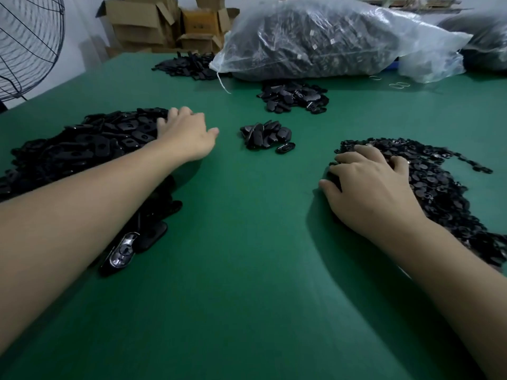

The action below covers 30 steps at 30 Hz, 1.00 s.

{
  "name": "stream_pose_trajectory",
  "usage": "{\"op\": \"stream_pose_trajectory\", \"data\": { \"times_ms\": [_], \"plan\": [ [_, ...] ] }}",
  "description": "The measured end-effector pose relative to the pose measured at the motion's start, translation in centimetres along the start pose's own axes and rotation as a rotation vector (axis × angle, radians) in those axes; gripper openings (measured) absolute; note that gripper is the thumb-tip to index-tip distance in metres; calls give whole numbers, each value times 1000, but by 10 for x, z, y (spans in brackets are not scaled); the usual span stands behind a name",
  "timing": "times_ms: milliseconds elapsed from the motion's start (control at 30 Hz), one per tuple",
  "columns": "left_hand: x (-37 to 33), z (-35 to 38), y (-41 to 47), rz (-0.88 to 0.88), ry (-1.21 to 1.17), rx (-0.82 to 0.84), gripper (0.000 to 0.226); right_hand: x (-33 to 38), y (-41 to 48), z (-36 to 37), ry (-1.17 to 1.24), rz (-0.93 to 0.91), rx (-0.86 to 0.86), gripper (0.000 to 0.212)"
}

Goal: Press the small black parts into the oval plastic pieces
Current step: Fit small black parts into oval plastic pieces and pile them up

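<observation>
A big heap of black oval plastic pieces [82,144] covers the left of the green table [247,256]. My left hand [186,135] reaches over its right edge, fingers bent down onto the pieces and thumb spread out to the side, holding nothing that I can see. To the right lies a spread of small black parts [439,176]. My right hand [367,187] sits on its near-left edge, fingers curled claw-like over a clump of the parts, thumb on the table beside them. One oval piece [123,250] lies with its glossy inside facing up under my left forearm.
A small heap of oval pieces [266,137] lies between my hands, another heap [293,96] behind it and a third [189,64] at the far edge. A large clear bag of black parts [315,37], cardboard boxes [153,20] and a fan [27,45] stand at the back.
</observation>
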State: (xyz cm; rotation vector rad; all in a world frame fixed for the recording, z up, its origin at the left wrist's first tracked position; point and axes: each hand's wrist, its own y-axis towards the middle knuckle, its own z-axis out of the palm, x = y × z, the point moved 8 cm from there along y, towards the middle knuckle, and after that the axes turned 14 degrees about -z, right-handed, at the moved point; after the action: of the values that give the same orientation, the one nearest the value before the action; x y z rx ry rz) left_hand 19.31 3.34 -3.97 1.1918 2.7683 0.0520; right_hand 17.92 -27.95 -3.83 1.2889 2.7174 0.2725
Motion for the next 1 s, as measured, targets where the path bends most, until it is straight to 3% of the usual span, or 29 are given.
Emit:
{"op": "stream_pose_trajectory", "data": {
  "times_ms": [167, 300, 433, 1000],
  "plan": [
    [28, 2, 15, -122, 219, 66, 65, -1, 0, -2, -4, -2, -27, 39],
    [33, 1, 14, -75, 275, 11, 24, 0, -1, -5, -28, -17, -42, 33],
    [31, -12, 10, -22, 266, -124, 10, 3, -1, -12, -7, -31, -111, 20],
    [38, -24, 22, 170, 209, -237, 12, 5, -4, -20, 28, -40, -132, 9]
  ]
}}
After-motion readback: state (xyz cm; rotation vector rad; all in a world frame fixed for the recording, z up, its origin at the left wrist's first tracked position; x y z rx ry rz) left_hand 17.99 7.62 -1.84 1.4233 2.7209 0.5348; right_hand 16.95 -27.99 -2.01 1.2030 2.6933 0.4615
